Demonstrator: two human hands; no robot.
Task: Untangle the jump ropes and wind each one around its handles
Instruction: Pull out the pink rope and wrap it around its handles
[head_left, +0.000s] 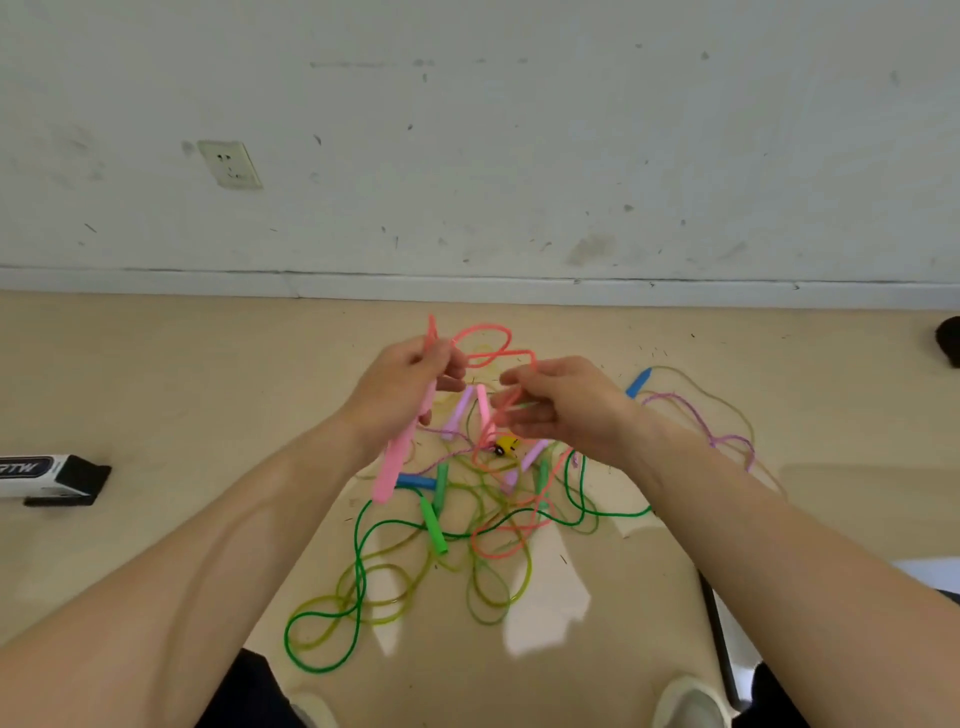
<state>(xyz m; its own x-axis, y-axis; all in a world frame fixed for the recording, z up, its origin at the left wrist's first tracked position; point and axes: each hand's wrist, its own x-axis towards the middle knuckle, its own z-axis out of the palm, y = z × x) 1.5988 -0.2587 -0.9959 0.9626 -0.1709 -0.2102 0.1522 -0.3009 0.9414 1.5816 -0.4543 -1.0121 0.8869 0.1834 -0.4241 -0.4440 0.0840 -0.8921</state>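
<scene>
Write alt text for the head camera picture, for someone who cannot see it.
Two bare hands hold a pink jump rope above a tangle of green, yellowish and purple ropes on the floor: the left hand grips the pink handle, the right hand holds the pink cord.

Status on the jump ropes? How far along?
Done: nothing wound yet. In hand: left hand grips a pink handle; right hand holds loops of the pink rope. Left: green rope, yellow-green rope, purple rope and blue handle lie tangled on the floor.
</scene>
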